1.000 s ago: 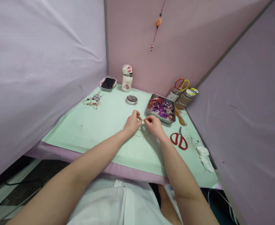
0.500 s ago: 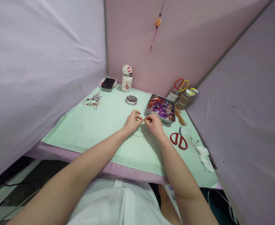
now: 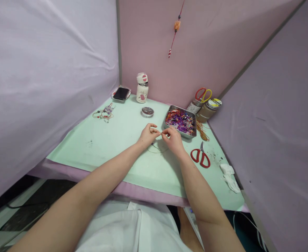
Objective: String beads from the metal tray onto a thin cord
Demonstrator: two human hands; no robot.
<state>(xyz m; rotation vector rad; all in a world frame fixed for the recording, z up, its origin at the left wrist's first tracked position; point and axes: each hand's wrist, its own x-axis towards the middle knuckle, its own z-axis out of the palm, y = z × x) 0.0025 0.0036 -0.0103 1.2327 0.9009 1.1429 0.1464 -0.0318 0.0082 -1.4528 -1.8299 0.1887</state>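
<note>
My left hand [image 3: 148,135] and my right hand [image 3: 173,138] meet fingertip to fingertip above the table, each in a pinch. A thin cord [image 3: 157,151] hangs in a loop from the pinched fingers down toward the green cloth. On it, beside the left wrist, shows a small dark bead [image 3: 152,144]. What exactly sits between the fingertips is too small to make out beyond the cord. Just behind my right hand stands a metal tray [image 3: 166,126] holding a heap of purple, orange and clear beads [image 3: 180,120].
Red-handled scissors [image 3: 200,157] lie right of my right forearm, near a white tissue [image 3: 229,177]. Behind are a round tin [image 3: 147,111], a white bottle [image 3: 142,91], a phone [image 3: 121,93], jars [image 3: 207,110] and a cord bundle [image 3: 202,131]. A beaded string [image 3: 107,111] lies left.
Both hands stay nearly in place, still pinching. The small dark bead on the cord now shows beside the left wrist, where it was not visible before.
</note>
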